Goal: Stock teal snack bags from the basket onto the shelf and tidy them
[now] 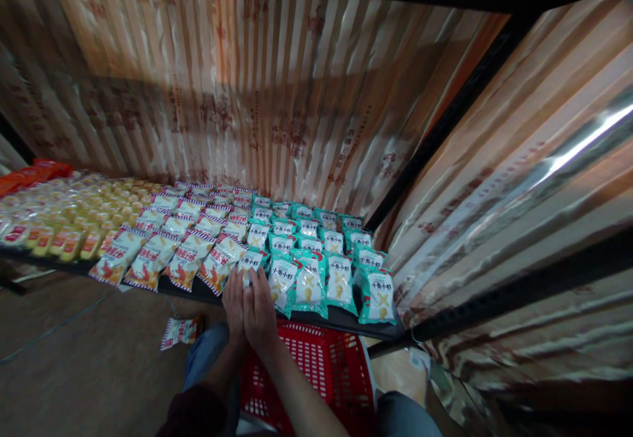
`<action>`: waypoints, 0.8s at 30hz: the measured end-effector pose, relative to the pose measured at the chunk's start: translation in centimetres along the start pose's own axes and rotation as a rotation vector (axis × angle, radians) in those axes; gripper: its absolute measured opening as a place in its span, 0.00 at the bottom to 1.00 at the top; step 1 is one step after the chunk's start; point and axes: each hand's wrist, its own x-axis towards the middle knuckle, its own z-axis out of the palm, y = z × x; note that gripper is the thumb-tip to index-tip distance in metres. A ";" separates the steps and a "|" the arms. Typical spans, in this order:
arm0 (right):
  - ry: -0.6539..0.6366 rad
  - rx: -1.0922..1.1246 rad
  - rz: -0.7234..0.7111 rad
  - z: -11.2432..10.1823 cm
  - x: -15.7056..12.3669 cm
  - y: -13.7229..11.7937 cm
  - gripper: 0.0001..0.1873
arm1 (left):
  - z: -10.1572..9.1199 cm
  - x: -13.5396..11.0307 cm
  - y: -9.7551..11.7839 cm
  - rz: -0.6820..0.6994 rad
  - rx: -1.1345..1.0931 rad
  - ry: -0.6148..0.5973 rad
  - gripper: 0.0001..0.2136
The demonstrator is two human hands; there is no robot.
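Side by side at the shelf's front edge, my left hand [234,306] and my right hand [259,310] are closed over the lower part of a teal-and-white snack bag [251,259]. Their fingers cover its bottom half; the thumbs are hard to make out. To the right lie rows of matching teal snack bags [310,280]. Immediately left are white-and-orange snack bags [221,259] with striped ends, also in rows. A red plastic basket [316,364] with slotted walls sits below my forearms, between my knees.
The dark shelf [336,323] also carries many small yellow packs [64,239] and an orange-red package [34,174] at far left. One loose snack bag [181,333] lies on the floor. Black posts [445,114] and wrinkled printed sheeting [277,94] enclose the back and right.
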 end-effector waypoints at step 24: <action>0.163 -0.354 -0.133 -5.6 0.3 2.0 0.23 | -2.0 1.9 4.6 0.121 0.063 0.038 0.24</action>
